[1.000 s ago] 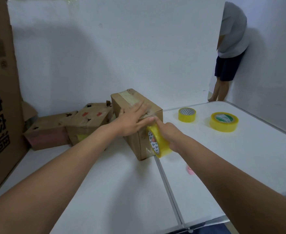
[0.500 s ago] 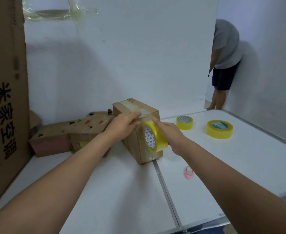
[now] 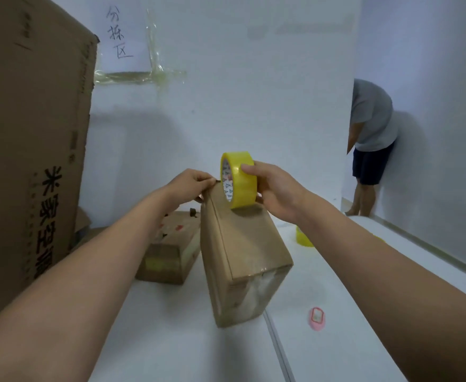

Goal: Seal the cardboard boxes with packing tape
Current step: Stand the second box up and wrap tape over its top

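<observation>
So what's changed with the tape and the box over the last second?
The right hand lifted the yellow tape roll from the box's side to above its top. The left hand went from pressing flat to pinching at the top edge. The box stayed put.

Matt cardboard box (image 3: 243,244), glossy tape roll (image 3: 240,180)

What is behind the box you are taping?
Behind the box, another cardboard box lies on the table, with a yellow tape roll partly showing. Both are partly hidden by arms.
</observation>
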A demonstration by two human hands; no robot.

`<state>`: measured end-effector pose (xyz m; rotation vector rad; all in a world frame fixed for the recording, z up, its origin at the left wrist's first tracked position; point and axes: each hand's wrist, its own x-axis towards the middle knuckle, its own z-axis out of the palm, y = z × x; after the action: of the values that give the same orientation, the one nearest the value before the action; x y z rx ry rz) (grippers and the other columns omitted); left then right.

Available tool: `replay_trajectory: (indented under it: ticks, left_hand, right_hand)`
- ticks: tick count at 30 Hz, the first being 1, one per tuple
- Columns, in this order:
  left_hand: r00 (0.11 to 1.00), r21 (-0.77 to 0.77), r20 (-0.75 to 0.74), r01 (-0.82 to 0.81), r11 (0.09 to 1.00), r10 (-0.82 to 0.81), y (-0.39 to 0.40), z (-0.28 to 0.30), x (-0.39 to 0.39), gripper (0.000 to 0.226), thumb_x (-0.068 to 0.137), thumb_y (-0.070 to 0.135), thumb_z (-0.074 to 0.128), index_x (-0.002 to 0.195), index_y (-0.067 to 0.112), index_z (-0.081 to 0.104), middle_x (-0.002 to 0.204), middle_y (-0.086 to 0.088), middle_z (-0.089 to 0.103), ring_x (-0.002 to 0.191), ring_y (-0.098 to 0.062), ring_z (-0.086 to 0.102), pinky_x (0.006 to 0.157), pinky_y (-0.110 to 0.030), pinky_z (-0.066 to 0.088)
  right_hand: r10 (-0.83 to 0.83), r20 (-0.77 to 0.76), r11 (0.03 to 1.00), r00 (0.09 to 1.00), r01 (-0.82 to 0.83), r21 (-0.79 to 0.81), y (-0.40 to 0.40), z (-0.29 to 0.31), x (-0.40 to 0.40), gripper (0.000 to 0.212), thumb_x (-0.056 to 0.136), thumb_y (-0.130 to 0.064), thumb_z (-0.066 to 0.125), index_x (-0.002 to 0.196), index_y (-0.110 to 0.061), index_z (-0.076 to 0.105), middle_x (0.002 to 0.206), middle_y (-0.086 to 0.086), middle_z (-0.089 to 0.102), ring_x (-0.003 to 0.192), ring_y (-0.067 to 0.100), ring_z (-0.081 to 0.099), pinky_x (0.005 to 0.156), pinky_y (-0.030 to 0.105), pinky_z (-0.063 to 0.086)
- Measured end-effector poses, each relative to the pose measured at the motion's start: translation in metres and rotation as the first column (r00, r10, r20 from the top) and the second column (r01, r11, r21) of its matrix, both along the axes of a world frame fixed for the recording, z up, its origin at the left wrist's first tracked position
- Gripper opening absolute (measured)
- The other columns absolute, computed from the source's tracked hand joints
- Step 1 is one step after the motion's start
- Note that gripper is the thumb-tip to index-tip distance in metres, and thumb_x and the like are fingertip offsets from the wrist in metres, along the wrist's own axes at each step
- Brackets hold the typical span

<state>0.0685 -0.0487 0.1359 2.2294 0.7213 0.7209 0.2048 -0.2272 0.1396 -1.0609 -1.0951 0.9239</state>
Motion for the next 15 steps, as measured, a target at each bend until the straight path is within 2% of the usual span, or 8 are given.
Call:
replay_trajectory:
  ticks: [2, 3, 6, 8, 10, 12, 14, 15]
  left_hand:
    - [0.998, -0.003, 0.004, -0.057, 0.998, 0.057, 0.005, -0.01, 0.002, 0.021, 0.1, 0.021, 0.052, 0.098, 0.019, 0.073, 0.087, 0.0, 0.068, 0.082, -0.017, 0.061, 0.071, -0.028, 0.056]
    - [0.996, -0.013, 0.007, -0.087, 0.996, 0.087, 0.005, -0.017, 0.004, 0.022, 0.101, 0.022, 0.05, 0.103, 0.017, 0.072, 0.095, -0.003, 0.069, 0.088, -0.019, 0.061, 0.078, -0.032, 0.056]
    - [0.997, -0.157, 0.034, -0.07, 0.985, 0.076, -0.003, -0.03, 0.0, 0.033, 0.103, 0.031, 0.047, 0.131, 0.02, 0.059, 0.13, -0.004, 0.06, 0.11, -0.02, 0.059, 0.088, -0.029, 0.05]
    - [0.998, -0.135, -0.047, -0.044, 0.99, 0.038, -0.013, -0.035, -0.005, 0.047, 0.101, 0.045, 0.045, 0.146, 0.03, 0.04, 0.142, 0.007, 0.044, 0.125, -0.017, 0.049, 0.093, -0.029, 0.044]
    - [0.995, 0.077, -0.055, -0.079, 0.994, 0.083, -0.025, -0.045, -0.01, 0.047, 0.1, 0.042, 0.048, 0.144, 0.026, 0.044, 0.147, 0.005, 0.041, 0.134, -0.016, 0.042, 0.105, -0.034, 0.04]
    - [0.993, 0.179, 0.074, -0.105, 0.978, 0.093, -0.045, -0.055, -0.017, 0.028, 0.098, 0.034, 0.056, 0.122, 0.022, 0.064, 0.133, 0.003, 0.056, 0.124, -0.013, 0.052, 0.106, -0.033, 0.041]
    - [0.998, 0.209, 0.049, 0.022, 0.978, -0.033, -0.057, -0.067, -0.029, 0.025, 0.094, 0.042, 0.059, 0.111, 0.026, 0.07, 0.118, 0.01, 0.065, 0.11, -0.004, 0.058, 0.1, -0.029, 0.046]
    - [0.993, 0.26, -0.046, 0.118, 0.958, -0.11, -0.059, -0.072, -0.035, 0.037, 0.091, 0.053, 0.057, 0.117, 0.029, 0.067, 0.123, 0.013, 0.064, 0.112, 0.001, 0.056, 0.101, -0.025, 0.045]
  right_hand:
    - [-0.054, 0.065, 0.997, 0.996, 0.057, -0.049, 0.008, -0.006, -0.002, 0.027, 0.098, -0.032, 0.052, 0.114, -0.015, 0.065, 0.104, -0.001, 0.07, 0.089, 0.01, 0.067, 0.073, 0.022, 0.051]
    - [-0.078, 0.079, 0.994, 0.994, 0.083, -0.067, 0.012, -0.01, -0.004, 0.027, 0.099, -0.036, 0.051, 0.108, -0.017, 0.066, 0.1, -0.004, 0.072, 0.09, 0.008, 0.068, 0.076, 0.021, 0.052]
    - [-0.166, 0.12, 0.98, 0.979, 0.177, -0.091, 0.025, -0.018, -0.006, 0.038, 0.098, -0.049, 0.045, 0.11, -0.018, 0.065, 0.107, -0.001, 0.073, 0.108, 0.018, 0.065, 0.102, 0.035, 0.046]
    - [-0.185, 0.156, 0.971, 0.97, 0.205, -0.126, 0.033, -0.018, -0.007, 0.049, 0.097, -0.054, 0.043, 0.122, -0.016, 0.06, 0.115, 0.003, 0.07, 0.111, 0.023, 0.064, 0.105, 0.043, 0.044]
    - [-0.166, 0.169, 0.968, 0.972, 0.193, -0.162, 0.041, -0.019, -0.007, 0.049, 0.098, -0.052, 0.042, 0.124, -0.014, 0.058, 0.118, 0.007, 0.069, 0.11, 0.026, 0.065, 0.103, 0.046, 0.046]
    - [-0.147, 0.145, 0.966, 0.978, 0.173, -0.191, 0.048, -0.021, -0.007, 0.048, 0.101, -0.048, 0.039, 0.124, -0.011, 0.058, 0.12, 0.011, 0.067, 0.11, 0.027, 0.065, 0.103, 0.046, 0.046]
    - [-0.149, 0.108, 0.963, 0.983, 0.169, -0.209, 0.054, -0.024, -0.008, 0.048, 0.103, -0.046, 0.035, 0.123, -0.009, 0.058, 0.122, 0.013, 0.066, 0.111, 0.027, 0.063, 0.103, 0.045, 0.046]
    - [-0.159, 0.106, 0.961, 0.982, 0.178, -0.21, 0.057, -0.024, -0.008, 0.048, 0.103, -0.046, 0.035, 0.125, -0.009, 0.058, 0.125, 0.012, 0.064, 0.115, 0.026, 0.061, 0.105, 0.045, 0.044]
